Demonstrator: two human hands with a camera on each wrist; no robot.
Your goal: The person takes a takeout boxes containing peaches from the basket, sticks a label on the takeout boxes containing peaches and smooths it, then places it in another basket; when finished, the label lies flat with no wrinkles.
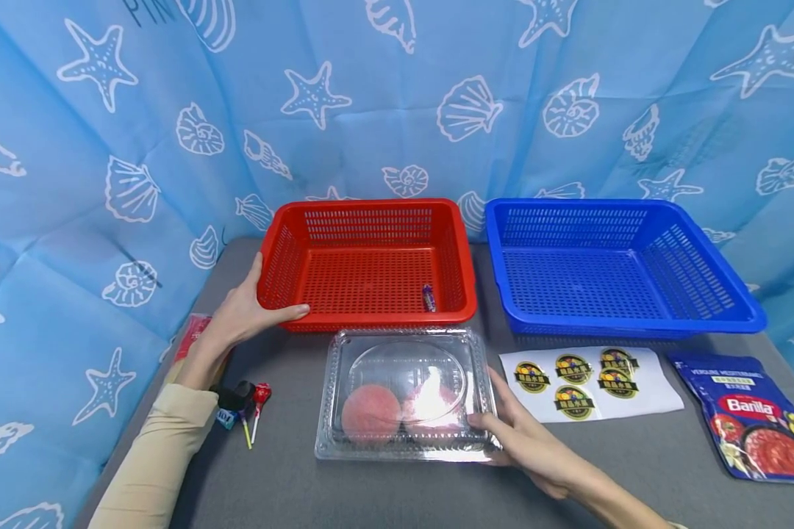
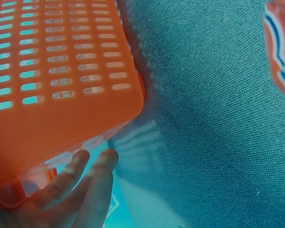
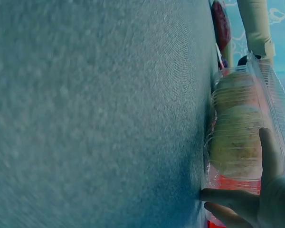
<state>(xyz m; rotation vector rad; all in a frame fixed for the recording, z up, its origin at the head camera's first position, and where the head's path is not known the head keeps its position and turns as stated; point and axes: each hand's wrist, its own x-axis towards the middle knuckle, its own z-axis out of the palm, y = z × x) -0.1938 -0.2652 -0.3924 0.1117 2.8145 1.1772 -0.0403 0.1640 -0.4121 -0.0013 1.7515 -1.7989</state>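
My left hand (image 1: pixel 243 312) grips the front-left corner of the red plastic basket (image 1: pixel 377 319), thumb over the front rim and fingers along the left side. In the left wrist view, those fingers (image 2: pixel 97 183) lie by the slotted basket wall (image 2: pixel 66 109). A small purple wrapped item (image 1: pixel 428 297) lies inside the basket. Just in front of it is a clear plastic clamshell box (image 1: pixel 403 353), lid down, holding two round pinkish fruits (image 1: pixel 370 414). My right hand (image 1: pixel 532 441) holds the box by its right side, thumb on top; the right wrist view shows fingers (image 3: pixel 232 199) at its lower edge.
A blue basket (image 1: pixel 635 323) stands at the back right. Before it lies a white sheet with several round stickers (image 1: pixel 574 402); a Barilla sauce pouch (image 1: pixel 754 426) is at the far right. Lollipops (image 1: pixel 260 397) and a red packet (image 1: pixel 195 330) lie near my left forearm.
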